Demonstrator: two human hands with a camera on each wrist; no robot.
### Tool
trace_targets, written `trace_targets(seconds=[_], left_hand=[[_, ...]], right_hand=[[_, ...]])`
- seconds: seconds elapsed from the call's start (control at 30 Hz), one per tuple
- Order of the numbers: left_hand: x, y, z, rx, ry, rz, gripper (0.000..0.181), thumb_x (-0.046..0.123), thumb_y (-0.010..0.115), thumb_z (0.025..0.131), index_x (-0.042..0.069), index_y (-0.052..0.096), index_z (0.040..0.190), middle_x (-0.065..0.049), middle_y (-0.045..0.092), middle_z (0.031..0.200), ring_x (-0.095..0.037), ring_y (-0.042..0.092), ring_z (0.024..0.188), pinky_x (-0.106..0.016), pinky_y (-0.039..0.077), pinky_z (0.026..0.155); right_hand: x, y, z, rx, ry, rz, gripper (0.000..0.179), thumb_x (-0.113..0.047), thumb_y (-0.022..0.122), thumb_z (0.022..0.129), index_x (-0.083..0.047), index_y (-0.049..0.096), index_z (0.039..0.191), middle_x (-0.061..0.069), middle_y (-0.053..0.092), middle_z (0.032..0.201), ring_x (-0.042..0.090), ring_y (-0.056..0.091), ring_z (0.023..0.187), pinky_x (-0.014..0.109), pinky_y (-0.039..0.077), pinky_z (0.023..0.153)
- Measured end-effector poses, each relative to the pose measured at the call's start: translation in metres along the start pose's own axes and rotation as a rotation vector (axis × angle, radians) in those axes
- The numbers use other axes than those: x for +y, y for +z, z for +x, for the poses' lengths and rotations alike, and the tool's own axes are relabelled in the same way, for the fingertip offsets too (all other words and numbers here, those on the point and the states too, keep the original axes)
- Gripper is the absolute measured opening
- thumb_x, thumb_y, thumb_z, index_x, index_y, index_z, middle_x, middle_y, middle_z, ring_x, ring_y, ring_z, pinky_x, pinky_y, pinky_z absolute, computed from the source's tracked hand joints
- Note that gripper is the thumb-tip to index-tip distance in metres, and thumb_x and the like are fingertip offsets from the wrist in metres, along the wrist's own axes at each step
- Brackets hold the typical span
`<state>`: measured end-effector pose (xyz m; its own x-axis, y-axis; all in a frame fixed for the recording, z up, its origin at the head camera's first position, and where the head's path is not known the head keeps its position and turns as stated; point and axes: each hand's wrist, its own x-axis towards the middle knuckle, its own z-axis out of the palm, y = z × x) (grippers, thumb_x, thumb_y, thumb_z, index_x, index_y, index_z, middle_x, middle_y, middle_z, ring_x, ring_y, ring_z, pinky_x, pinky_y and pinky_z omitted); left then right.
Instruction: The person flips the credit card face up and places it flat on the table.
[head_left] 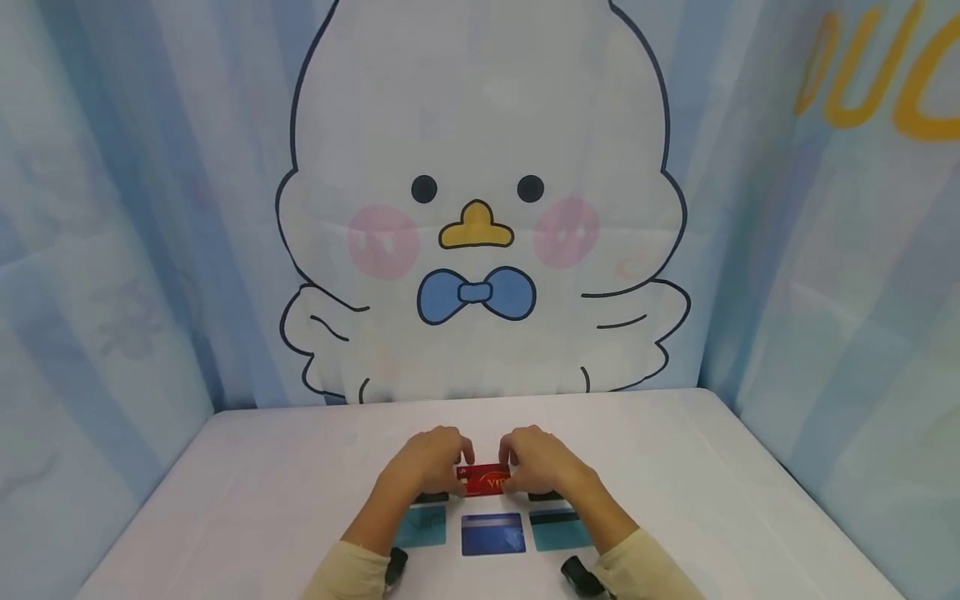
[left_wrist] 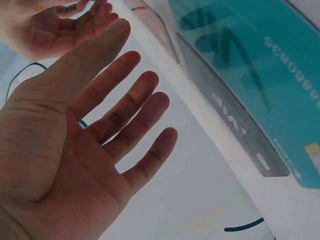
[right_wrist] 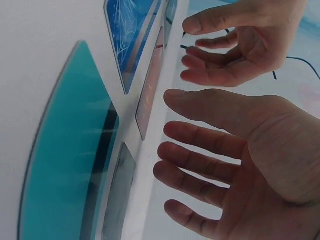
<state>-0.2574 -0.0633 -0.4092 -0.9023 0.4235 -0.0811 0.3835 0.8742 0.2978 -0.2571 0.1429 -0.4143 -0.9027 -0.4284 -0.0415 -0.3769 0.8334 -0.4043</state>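
Observation:
A red card (head_left: 483, 479) with yellow lettering lies on the white table between my two hands. My left hand (head_left: 429, 458) is at its left end and my right hand (head_left: 542, 458) at its right end, fingers loosely bent in the head view. In the left wrist view the left hand's fingers (left_wrist: 145, 95) are spread, with nothing in them. The right hand's fingers (right_wrist: 195, 170) are likewise apart and hold nothing in the right wrist view. Closer to me, a blue card (head_left: 492, 534) lies below the red one.
Teal cards (head_left: 422, 527) (head_left: 558, 531) flank the blue card, partly covered by my forearms. Dark cards (head_left: 431, 497) (head_left: 545, 496) show beneath the wrists. Black wrist straps (head_left: 396, 566) (head_left: 581, 575) sit at the sleeves. A curtain (head_left: 480, 358) with a cartoon duck hangs behind the table's far edge.

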Motion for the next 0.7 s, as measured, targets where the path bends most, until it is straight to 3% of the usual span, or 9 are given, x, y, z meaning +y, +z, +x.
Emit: trace_targets(seconds=[0.17,0.43,0.7], left_hand=[[0.005,-0.001,-0.011,-0.054,0.005,-0.053,0.038,0.024,0.094,0.077,0.016,0.077,0.109,0.003,0.071,0.090,-0.012,0.062,0.081,-0.040,0.061,0.084],[0.013,0.002,-0.028,-0.129,-0.017,-0.063,0.037,0.025,0.095,0.074,0.015,0.079,0.106,0.004,0.070,0.087,-0.012,0.061,0.079,-0.041,0.060,0.082],[0.020,0.004,-0.032,-0.169,0.005,-0.020,0.039,0.027,0.097,0.072,0.016,0.079,0.105,0.005,0.070,0.086,-0.011,0.059,0.076,-0.038,0.060,0.081]], right_hand=[[-0.004,-0.004,-0.011,-0.056,-0.017,0.023,0.027,-0.020,0.090,0.079,-0.012,0.075,0.100,-0.001,0.063,0.084,0.015,0.057,0.077,0.033,0.057,0.073],[-0.015,0.001,-0.029,-0.200,-0.011,-0.024,0.033,-0.028,0.093,0.076,-0.016,0.075,0.102,-0.006,0.066,0.089,0.010,0.057,0.080,0.033,0.057,0.080],[-0.021,0.004,-0.035,-0.225,0.010,-0.124,0.046,-0.033,0.098,0.069,-0.020,0.071,0.104,-0.007,0.062,0.093,0.010,0.055,0.082,0.040,0.058,0.087]])
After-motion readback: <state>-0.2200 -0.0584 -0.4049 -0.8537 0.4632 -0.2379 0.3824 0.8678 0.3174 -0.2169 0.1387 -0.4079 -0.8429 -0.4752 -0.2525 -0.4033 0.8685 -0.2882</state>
